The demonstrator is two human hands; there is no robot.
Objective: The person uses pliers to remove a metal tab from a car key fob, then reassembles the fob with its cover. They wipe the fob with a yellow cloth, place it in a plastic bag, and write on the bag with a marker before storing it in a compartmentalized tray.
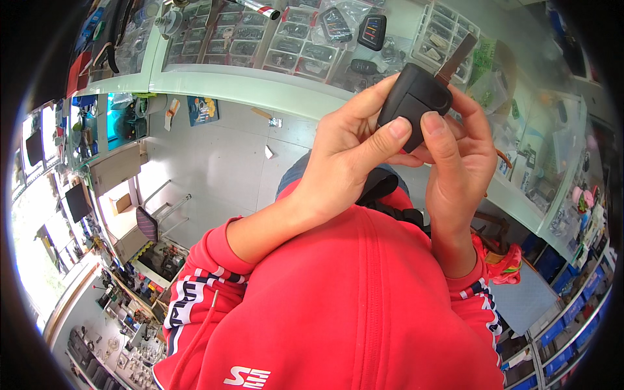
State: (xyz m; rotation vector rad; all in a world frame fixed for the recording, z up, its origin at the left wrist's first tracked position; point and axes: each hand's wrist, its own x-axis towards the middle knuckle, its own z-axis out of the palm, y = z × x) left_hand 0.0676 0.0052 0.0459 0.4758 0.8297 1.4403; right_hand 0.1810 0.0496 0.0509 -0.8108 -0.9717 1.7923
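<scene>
A black flip car key (414, 97) is held up between my two hands, with its metal blade (457, 57) folded out toward the upper right. My left hand (356, 143) grips the key's left side, the thumb pressed on its lower face. My right hand (455, 140) holds the right side, thumb near the lower right corner and fingers behind. The fingers behind the key are partly hidden. Beyond it on the glass counter lie a black key fob with coloured marks (372, 32) and another fob in a clear bag (336, 25).
A glass display counter (260, 88) curves across in front, with boxes of key shells (286, 45) inside it. Racks with blue bins (572, 312) stand at the lower right. On the left are a chair (148, 224) and a cluttered workbench (123, 351).
</scene>
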